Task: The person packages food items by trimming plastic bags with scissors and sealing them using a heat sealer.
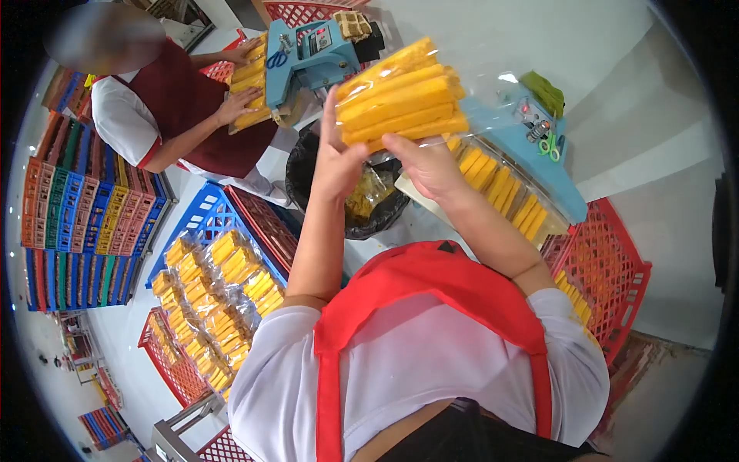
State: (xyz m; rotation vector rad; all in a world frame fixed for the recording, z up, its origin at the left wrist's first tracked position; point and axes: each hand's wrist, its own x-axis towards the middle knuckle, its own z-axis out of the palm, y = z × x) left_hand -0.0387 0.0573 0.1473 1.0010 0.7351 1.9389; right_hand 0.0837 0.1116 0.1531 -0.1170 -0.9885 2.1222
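Between my hands is a clear plastic bag of yellow sticks, raised over the work area. My left hand grips its left end, fingers behind it and thumb on the lower edge. My right hand pinches the lower edge near the middle, and its other fingers are hidden behind the bag. Loose clear film spreads out to the right of the sticks. Just beyond my right forearm, more yellow sticks lie in rows beside a blue machine bearing green-handled scissors and a green cloth.
A bin with a black liner stands below my hands. At left, bagged yellow sticks fill crates; a red crate stands right. A co-worker handles another bag at a second blue machine. Stacked crates stand far left.
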